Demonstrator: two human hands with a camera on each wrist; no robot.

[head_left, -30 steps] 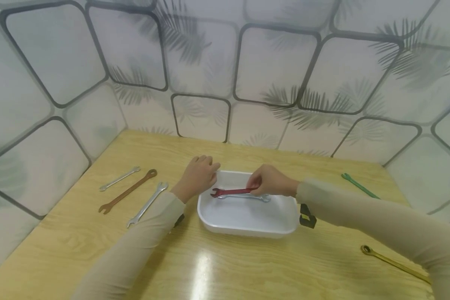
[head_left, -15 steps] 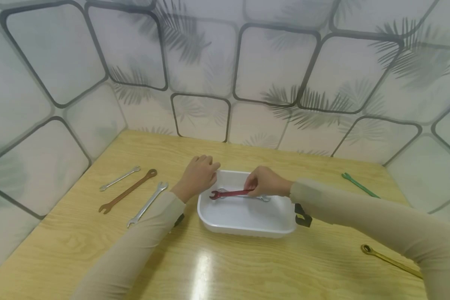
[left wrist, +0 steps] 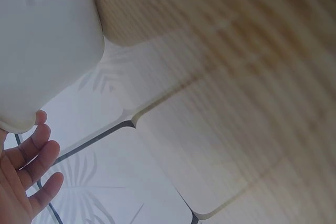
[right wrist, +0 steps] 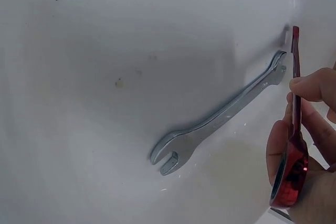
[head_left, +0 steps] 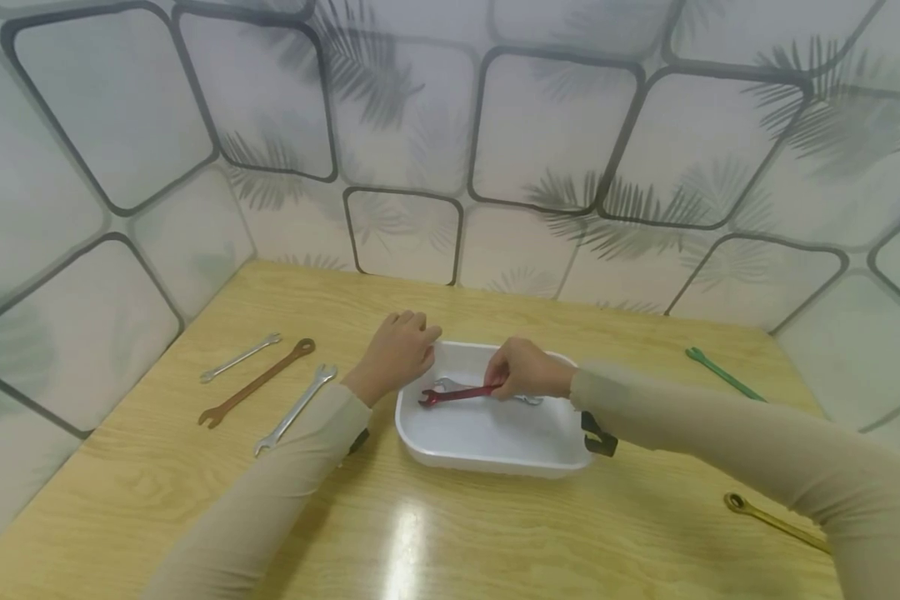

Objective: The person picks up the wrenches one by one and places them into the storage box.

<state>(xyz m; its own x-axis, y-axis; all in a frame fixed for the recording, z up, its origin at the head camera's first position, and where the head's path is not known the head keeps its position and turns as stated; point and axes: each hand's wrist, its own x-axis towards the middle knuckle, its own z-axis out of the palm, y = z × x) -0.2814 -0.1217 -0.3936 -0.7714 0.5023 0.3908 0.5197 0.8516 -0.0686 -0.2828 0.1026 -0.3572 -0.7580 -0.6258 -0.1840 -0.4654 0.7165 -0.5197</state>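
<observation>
A white rectangular tray [head_left: 427, 442] sits mid-table. My right hand [head_left: 523, 369] reaches into it and pinches a red wrench [head_left: 453, 394] by one end, just above the tray floor. In the right wrist view the red wrench [right wrist: 294, 145] runs between thumb and fingers. A silver wrench [right wrist: 220, 116] lies flat in the tray [right wrist: 105, 77]; in the head view the silver wrench [head_left: 450, 384] lies behind the red one. My left hand [head_left: 399, 348] rests on the tray's far left corner with relaxed fingers [left wrist: 37, 156], touching the rim [left wrist: 47, 61].
Left of the tray lie a small silver wrench [head_left: 240, 357], a brown wrench [head_left: 257, 382] and a larger silver wrench [head_left: 295, 408]. A green wrench [head_left: 720, 374] lies far right, a gold one [head_left: 772, 521] near right. Patterned walls enclose the wooden table [head_left: 450, 533].
My right hand has carried the red wrench left and down into the tray, close over the silver wrench. The left hand has stayed on the tray's corner.
</observation>
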